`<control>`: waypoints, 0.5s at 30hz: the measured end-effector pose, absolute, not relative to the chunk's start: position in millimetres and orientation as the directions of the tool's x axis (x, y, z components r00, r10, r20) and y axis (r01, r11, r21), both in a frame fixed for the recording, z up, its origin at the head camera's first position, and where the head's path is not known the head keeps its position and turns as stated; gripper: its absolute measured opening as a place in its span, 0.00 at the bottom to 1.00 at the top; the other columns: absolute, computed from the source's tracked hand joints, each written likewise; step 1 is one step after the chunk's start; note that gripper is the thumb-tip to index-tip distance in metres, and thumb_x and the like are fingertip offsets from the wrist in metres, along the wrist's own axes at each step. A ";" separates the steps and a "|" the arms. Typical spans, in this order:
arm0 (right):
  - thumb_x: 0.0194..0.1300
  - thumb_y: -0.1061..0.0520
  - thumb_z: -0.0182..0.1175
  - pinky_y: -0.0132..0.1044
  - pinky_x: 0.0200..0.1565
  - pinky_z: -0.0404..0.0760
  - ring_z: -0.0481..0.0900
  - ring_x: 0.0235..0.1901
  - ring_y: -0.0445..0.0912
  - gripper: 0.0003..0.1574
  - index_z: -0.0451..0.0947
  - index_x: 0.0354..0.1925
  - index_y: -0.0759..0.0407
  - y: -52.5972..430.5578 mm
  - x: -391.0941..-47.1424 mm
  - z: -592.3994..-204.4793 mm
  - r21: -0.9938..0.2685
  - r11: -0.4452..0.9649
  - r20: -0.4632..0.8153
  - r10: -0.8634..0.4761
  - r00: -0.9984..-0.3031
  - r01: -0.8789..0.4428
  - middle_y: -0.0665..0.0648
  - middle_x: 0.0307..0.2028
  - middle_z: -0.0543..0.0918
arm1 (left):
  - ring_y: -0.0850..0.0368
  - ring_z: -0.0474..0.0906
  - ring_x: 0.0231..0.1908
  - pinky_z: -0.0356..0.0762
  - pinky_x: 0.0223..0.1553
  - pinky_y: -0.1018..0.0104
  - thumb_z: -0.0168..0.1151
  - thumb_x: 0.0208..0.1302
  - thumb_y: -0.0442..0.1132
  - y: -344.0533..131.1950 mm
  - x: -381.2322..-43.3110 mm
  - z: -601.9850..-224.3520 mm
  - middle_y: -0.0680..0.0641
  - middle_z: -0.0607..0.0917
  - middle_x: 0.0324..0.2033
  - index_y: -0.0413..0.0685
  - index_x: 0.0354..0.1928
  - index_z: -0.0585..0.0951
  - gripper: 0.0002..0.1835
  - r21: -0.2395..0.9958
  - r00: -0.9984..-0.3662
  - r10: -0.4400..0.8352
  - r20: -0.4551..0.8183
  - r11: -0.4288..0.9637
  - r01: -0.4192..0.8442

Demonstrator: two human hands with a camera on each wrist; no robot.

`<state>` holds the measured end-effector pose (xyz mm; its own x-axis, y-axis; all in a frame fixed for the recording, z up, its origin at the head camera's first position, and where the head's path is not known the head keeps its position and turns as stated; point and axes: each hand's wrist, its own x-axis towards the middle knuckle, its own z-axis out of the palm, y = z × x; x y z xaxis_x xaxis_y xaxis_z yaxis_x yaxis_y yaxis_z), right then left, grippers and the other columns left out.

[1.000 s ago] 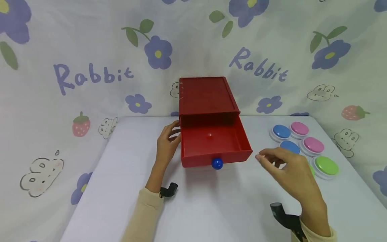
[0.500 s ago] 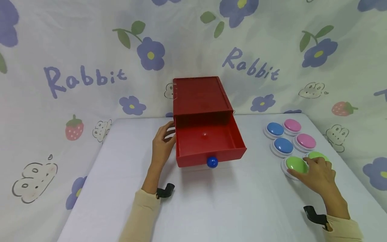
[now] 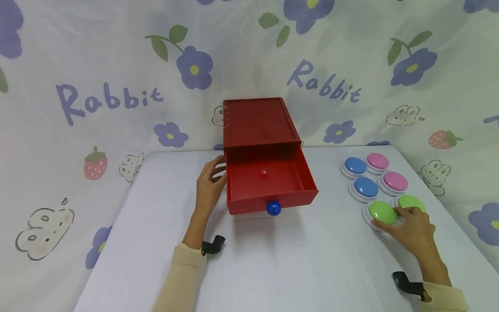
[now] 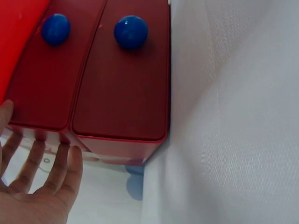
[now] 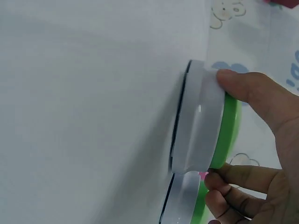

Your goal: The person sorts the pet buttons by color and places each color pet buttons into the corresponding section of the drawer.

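Observation:
A red drawer cabinet (image 3: 255, 123) stands at the back middle of the table, its top drawer (image 3: 269, 175) pulled out and bare inside, with a blue knob (image 3: 273, 208) in front. My left hand (image 3: 208, 188) rests against the cabinet's left side, fingers extended along it, as the left wrist view shows. On the right, my right hand (image 3: 415, 232) pinches the near green push button (image 5: 198, 121) across its white base, thumb on one side and fingers on the other. The button sits at table level. Behind those fingers is another green button (image 3: 411, 201), partly hidden.
Two blue buttons (image 3: 366, 187) and two pink buttons (image 3: 395, 181) sit just beyond the green ones. Two closed lower drawers (image 4: 121, 93) with blue knobs show in the left wrist view. A printed cloth (image 3: 249, 56) hangs behind the white table (image 3: 331, 264).
My right hand has moved right and down from beside the drawer to the near green button and now grips it. The left hand stays at the cabinet; the head view shifted slightly.

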<state>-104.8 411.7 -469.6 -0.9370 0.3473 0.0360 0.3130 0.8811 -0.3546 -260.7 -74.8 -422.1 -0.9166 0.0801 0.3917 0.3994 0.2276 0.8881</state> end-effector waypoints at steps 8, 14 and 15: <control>0.58 0.34 0.70 0.71 0.47 0.56 0.58 0.57 0.76 0.58 0.66 0.64 0.79 410.1 -98.0 -474.1 -0.468 0.821 0.066 0.401 -0.914 0.327 0.80 0.57 0.62 | 0.41 0.79 0.56 0.77 0.56 0.49 0.63 0.70 0.34 -76.7 -261.3 -421.4 0.37 0.76 0.59 0.44 0.68 0.73 0.26 0.888 -0.916 0.088 0.392 0.222 0.402; 0.56 0.34 0.71 0.66 0.45 0.57 0.58 0.57 0.75 0.57 0.68 0.63 0.78 400.9 -95.1 -456.6 -0.472 0.829 0.107 0.393 -0.913 0.301 0.79 0.58 0.62 | 0.43 0.79 0.57 0.77 0.56 0.51 0.63 0.70 0.35 -77.9 -260.7 -421.4 0.41 0.77 0.59 0.45 0.68 0.73 0.26 0.896 -0.919 0.091 0.384 0.206 0.394; 0.56 0.35 0.72 0.67 0.46 0.57 0.58 0.57 0.75 0.56 0.69 0.62 0.78 398.9 -95.4 -451.6 -0.468 0.837 0.122 0.380 -0.917 0.284 0.79 0.57 0.63 | 0.43 0.79 0.57 0.77 0.56 0.51 0.63 0.70 0.35 -78.1 -260.8 -421.6 0.41 0.77 0.59 0.45 0.68 0.73 0.26 0.896 -0.919 0.091 0.385 0.204 0.395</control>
